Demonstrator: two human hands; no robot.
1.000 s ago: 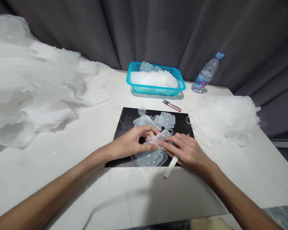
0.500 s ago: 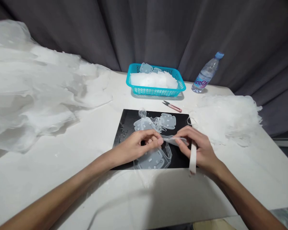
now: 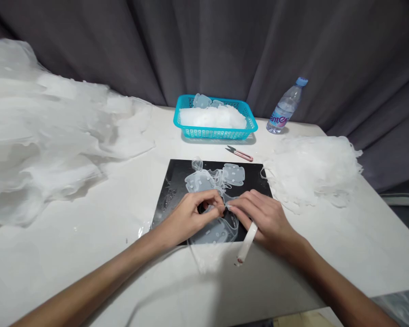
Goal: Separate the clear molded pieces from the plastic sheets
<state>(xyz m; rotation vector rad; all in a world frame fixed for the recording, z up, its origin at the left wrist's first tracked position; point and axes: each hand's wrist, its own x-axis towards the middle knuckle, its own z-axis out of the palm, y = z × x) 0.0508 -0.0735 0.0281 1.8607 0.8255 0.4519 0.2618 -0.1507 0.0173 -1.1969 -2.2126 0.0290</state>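
Note:
My left hand (image 3: 204,209) is closed, its thumb and forefinger pinching the edge of a thin translucent plastic sheet piece (image 3: 213,232) above a black mat (image 3: 163,195). Fingertips of my right hand (image 3: 262,211) meet it from the other side, pinched on the same clear material. A flat white strip-like handle (image 3: 247,243) with a reddish-brown end sticks out below my right palm; its other end is hidden. Beyond my hands, a translucent grey piece with small white marks (image 3: 233,174) and another such piece (image 3: 199,181) lie on the mat among clear loops.
Behind the mat lie pink-handled thread snips (image 3: 240,154). A turquoise basket (image 3: 218,133) holds white sheets and translucent pieces. A water bottle (image 3: 286,109) stands at the back right. White sheer material is heaped at left (image 3: 54,122) and right (image 3: 313,170). A grey curtain (image 3: 204,45) hangs behind.
My right hand has moved left and turned inward, bringing its fingertips against the left hand's. The white handle now slants down to the left. The whole view has shifted slightly.

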